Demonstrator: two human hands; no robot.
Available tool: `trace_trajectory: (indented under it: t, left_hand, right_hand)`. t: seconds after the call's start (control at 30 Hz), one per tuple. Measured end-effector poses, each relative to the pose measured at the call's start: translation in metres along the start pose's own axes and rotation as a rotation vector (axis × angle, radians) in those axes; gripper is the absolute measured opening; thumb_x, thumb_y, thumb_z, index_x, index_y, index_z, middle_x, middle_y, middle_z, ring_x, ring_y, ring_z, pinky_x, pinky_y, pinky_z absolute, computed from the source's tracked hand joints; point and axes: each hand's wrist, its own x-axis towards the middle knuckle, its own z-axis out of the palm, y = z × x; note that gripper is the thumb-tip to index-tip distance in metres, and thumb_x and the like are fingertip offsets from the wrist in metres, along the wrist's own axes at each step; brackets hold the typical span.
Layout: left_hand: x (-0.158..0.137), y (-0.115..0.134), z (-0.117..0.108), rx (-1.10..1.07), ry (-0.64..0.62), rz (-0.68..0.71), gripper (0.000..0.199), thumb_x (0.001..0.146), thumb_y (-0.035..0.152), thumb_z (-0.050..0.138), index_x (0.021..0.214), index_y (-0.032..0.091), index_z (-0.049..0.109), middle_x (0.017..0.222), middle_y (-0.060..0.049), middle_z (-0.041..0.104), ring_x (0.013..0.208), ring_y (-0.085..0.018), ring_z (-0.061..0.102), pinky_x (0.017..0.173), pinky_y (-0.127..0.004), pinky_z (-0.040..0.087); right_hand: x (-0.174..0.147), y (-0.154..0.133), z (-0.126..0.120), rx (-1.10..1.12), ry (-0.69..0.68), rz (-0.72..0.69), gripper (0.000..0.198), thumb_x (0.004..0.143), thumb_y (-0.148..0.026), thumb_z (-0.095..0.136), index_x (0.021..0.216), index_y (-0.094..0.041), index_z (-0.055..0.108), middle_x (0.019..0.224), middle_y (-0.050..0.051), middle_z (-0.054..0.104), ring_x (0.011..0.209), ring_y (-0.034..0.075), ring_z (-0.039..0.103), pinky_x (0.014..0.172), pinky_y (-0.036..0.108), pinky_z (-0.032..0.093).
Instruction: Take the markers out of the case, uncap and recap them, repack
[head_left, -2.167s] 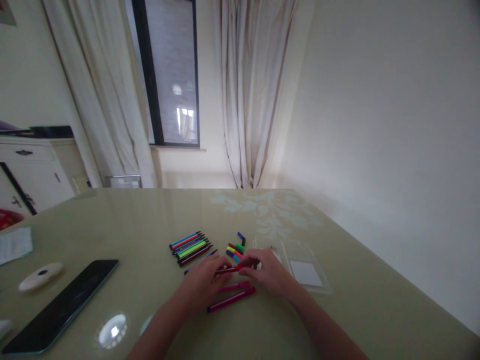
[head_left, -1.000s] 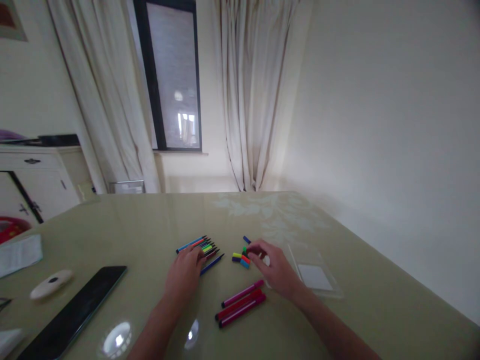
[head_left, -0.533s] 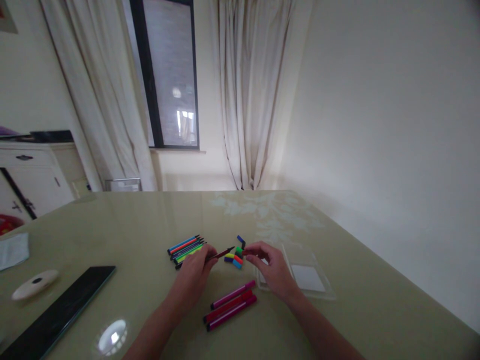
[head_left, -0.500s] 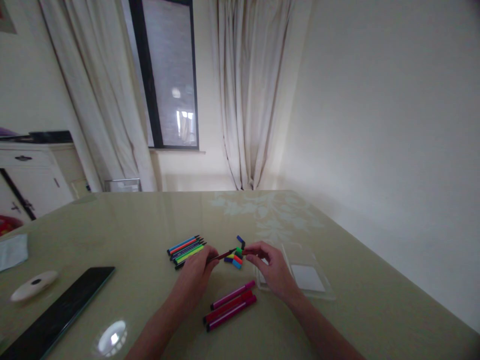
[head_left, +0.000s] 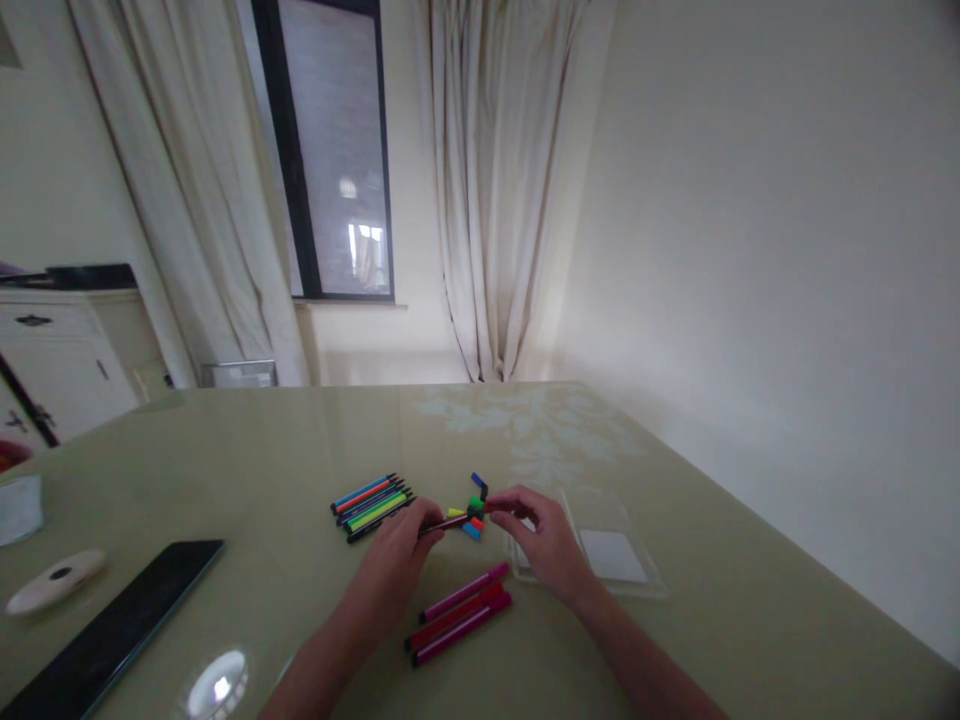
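Observation:
My left hand point(head_left: 397, 555) is closed around a dark brownish-red felt-tip marker point(head_left: 448, 523), its uncapped dark tip pointing right. Facing it, my right hand point(head_left: 541, 532) pinches a small dark red marker cap point(head_left: 495, 507). The tip is close to the cap; whether they touch I cannot tell. Loose caps point(head_left: 471, 533) in blue, green, yellow and orange lie just behind and below the tip. Several uncapped markers point(head_left: 375, 508) lie side by side beyond my left hand. Between my forearms rest three capped pink and red markers point(head_left: 461, 618).
A clear plastic case point(head_left: 622, 570) lies open beside my right hand, partly behind it. At the left are a black flat slab point(head_left: 124, 625), a pale oval object point(head_left: 56, 582) and a white cloth or paper point(head_left: 20, 510). A wall borders the table on the right.
The marker in my left hand has tipped lower and lies flatter, its tip slightly down. My right hand keeps its pinch on the cap. The view has shifted slightly.

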Motion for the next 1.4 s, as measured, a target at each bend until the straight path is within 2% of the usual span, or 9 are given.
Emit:
trace_trajectory:
  t: [0.3,0.47,0.63,0.8,0.93,1.03,1.13,1.23,1.4]
  left_hand:
    - [-0.005,0.006,0.004,-0.096,-0.001,0.148,0.025,0.1,0.037,0.048,0.107,0.025,0.068,0.108,-0.006,0.072,0.102,-0.024,0.064,0.091,-0.035,0.049]
    - [-0.009,0.014,0.009,-0.11,0.044,0.062,0.023,0.099,0.04,0.051,0.095,0.024,0.067,0.088,-0.004,0.071,0.081,-0.021,0.063,0.076,-0.031,0.049]
    - [-0.009,0.022,0.01,-0.115,0.006,0.042,0.026,0.098,0.044,0.051,0.094,0.023,0.066,0.084,-0.002,0.07,0.075,-0.02,0.06,0.072,-0.028,0.046]
    - [0.0,0.005,-0.005,-0.023,-0.031,0.087,0.037,0.102,0.047,0.043,0.087,0.022,0.068,0.088,-0.004,0.07,0.085,-0.022,0.063,0.079,-0.031,0.046]
    - [0.003,-0.026,-0.017,0.197,0.07,-0.041,0.025,0.098,0.038,0.048,0.094,0.021,0.066,0.098,-0.008,0.07,0.096,-0.025,0.064,0.089,-0.036,0.045]
    - [0.001,-0.041,-0.017,0.315,0.011,-0.104,0.019,0.091,0.033,0.06,0.103,0.019,0.064,0.105,-0.009,0.069,0.104,-0.027,0.063,0.092,-0.037,0.045]
    - [0.0,-0.045,-0.014,0.32,-0.065,-0.133,0.013,0.092,0.03,0.057,0.097,0.019,0.061,0.105,-0.009,0.069,0.103,-0.026,0.063,0.088,-0.035,0.046]
    - [0.001,-0.043,-0.011,0.353,-0.052,-0.117,0.012,0.095,0.026,0.049,0.09,0.02,0.058,0.104,-0.01,0.068,0.1,-0.026,0.063,0.087,-0.036,0.046]
    - [0.002,-0.037,-0.009,0.341,-0.011,-0.098,0.012,0.098,0.024,0.042,0.093,0.022,0.053,0.103,-0.011,0.069,0.1,-0.027,0.065,0.089,-0.037,0.046]
  right_hand:
    - [-0.002,0.002,-0.002,-0.006,-0.111,0.047,0.02,0.086,-0.039,0.075,0.097,-0.024,0.083,0.089,0.005,0.079,0.083,0.022,0.071,0.077,0.032,0.054]
    - [-0.003,0.003,-0.001,0.021,-0.1,0.058,0.015,0.083,-0.035,0.075,0.092,-0.025,0.084,0.08,0.003,0.077,0.075,0.019,0.068,0.069,0.029,0.052]
    - [-0.002,0.0,-0.005,0.028,-0.144,0.052,0.019,0.085,-0.038,0.074,0.094,-0.024,0.083,0.086,0.004,0.079,0.08,0.021,0.071,0.074,0.031,0.054]
    - [-0.002,-0.006,-0.012,-0.213,-0.242,-0.032,0.013,0.089,-0.032,0.071,0.094,-0.025,0.081,0.09,0.003,0.079,0.083,0.02,0.069,0.075,0.029,0.049]
    - [-0.007,-0.002,-0.011,-0.346,-0.332,-0.086,0.011,0.091,-0.027,0.069,0.094,-0.027,0.08,0.096,0.001,0.078,0.094,0.021,0.069,0.089,0.032,0.048]
    - [-0.009,0.004,-0.009,-0.391,-0.38,-0.139,0.012,0.093,-0.028,0.068,0.093,-0.027,0.08,0.102,0.003,0.075,0.102,0.023,0.067,0.096,0.035,0.046]
    - [-0.007,0.008,-0.004,-0.458,-0.305,-0.148,0.017,0.097,-0.031,0.063,0.095,-0.025,0.079,0.104,0.005,0.074,0.103,0.022,0.065,0.096,0.035,0.046]
    - [0.003,0.009,0.006,-0.601,-0.237,-0.149,0.018,0.1,-0.029,0.061,0.098,-0.023,0.077,0.102,0.005,0.072,0.102,0.021,0.063,0.095,0.033,0.045]
    - [0.026,0.005,0.036,-0.829,-0.337,-0.147,0.014,0.098,-0.027,0.064,0.099,-0.019,0.076,0.105,0.007,0.07,0.106,0.022,0.061,0.096,0.032,0.043]
